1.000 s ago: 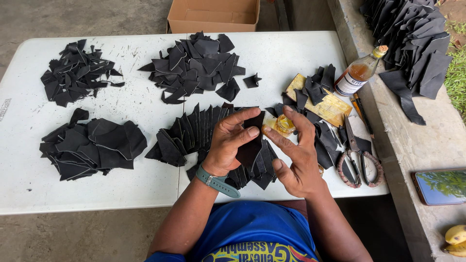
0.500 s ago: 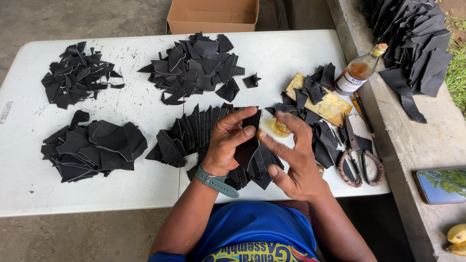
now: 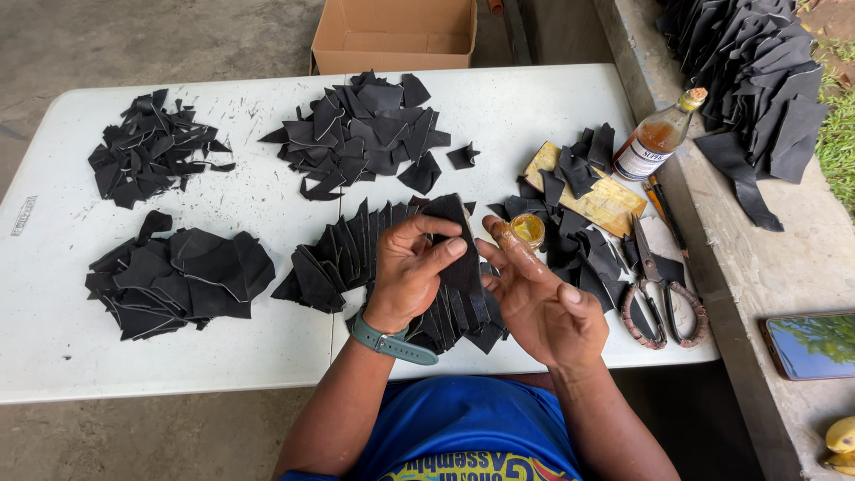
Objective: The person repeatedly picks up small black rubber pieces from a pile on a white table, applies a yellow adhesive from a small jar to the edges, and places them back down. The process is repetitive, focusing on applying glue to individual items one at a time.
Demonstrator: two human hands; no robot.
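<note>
Left hand (image 3: 411, 267) gripping black piece (image 3: 456, 240), right hand (image 3: 543, 303) seemingly open

Left hand (image 3: 410, 272) grips a black leather piece (image 3: 456, 233) beside right hand (image 3: 539, 303).

Your left hand (image 3: 405, 272) pinches a matt black leather-like cut piece (image 3: 456, 245), smooth-faced with raw edges. The white plastic folding table (image 3: 267, 200) looks scuffed and scratched. The glass bottle with amber liquid (image 3: 657, 138) is glossy; the brown cardboard box (image 3: 396, 36) is dull; the metal scissors (image 3: 659, 298) have wrapped handles.
</note>
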